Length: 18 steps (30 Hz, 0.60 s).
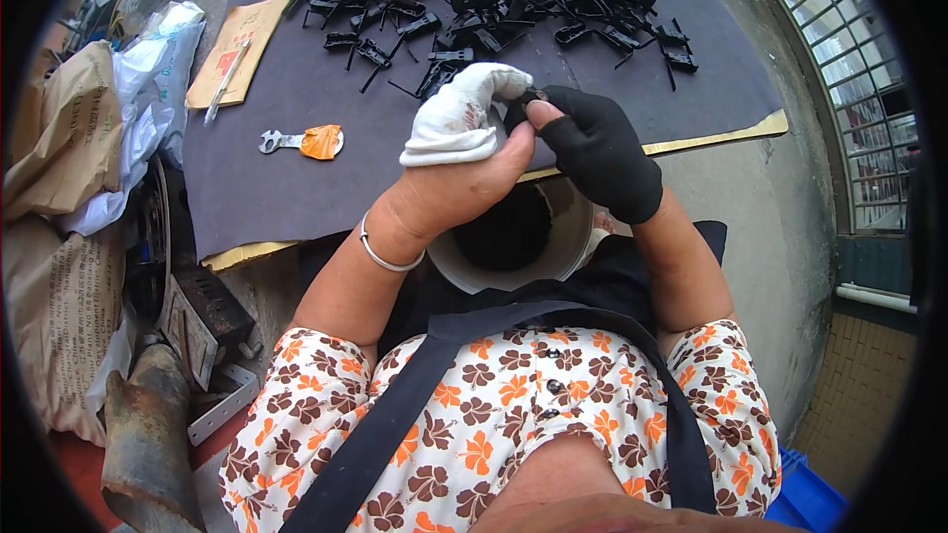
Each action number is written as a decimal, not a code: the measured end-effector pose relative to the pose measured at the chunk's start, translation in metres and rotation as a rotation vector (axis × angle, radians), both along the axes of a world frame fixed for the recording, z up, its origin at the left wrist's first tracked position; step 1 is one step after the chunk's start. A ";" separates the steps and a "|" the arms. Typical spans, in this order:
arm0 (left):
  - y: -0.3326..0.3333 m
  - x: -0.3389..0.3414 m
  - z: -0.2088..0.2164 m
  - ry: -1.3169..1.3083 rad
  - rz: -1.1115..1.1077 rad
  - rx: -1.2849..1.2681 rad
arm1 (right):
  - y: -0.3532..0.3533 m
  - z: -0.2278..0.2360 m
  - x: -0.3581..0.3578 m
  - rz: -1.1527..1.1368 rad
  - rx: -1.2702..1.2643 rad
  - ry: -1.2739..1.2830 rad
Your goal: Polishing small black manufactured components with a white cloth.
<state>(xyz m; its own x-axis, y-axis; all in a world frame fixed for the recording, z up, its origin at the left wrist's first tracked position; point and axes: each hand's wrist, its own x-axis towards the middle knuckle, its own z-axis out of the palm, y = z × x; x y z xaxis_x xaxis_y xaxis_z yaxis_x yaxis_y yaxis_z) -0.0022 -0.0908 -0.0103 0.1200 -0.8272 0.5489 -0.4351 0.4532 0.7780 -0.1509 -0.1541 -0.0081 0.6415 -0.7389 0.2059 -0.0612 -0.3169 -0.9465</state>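
My left hand (469, 123), in a white glove with the thumb bare, is closed at the near edge of the table. My right hand (602, 143), in a black fingerless glove, meets it fingertip to fingertip. Pinched between the two is a small black plastic part (529, 99), mostly hidden by the fingers. Just beyond my hands lies a big heap of black plastic parts (484, 10) with thin prongs. Below the hands stands a round pale bucket (474, 271) with dark contents.
A wrench (281, 142) with orange wrapping lies left on the dark table cover (257, 197). Farther back are a brown envelope (237, 49) and a pen (229, 79). Paper sacks (59, 316), a rusty pipe (153, 424) and metal pieces crowd the left. A barred window (859, 79) is at right.
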 end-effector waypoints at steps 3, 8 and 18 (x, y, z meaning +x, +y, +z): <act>-0.001 0.011 -0.002 0.336 -0.151 0.171 | -0.003 0.018 -0.003 0.020 -0.041 0.060; 0.004 0.013 0.015 0.554 -0.270 0.374 | -0.014 0.000 -0.015 0.107 -0.192 0.185; 0.009 0.003 0.027 0.525 -0.412 0.541 | -0.008 0.002 -0.007 -0.029 -0.126 0.000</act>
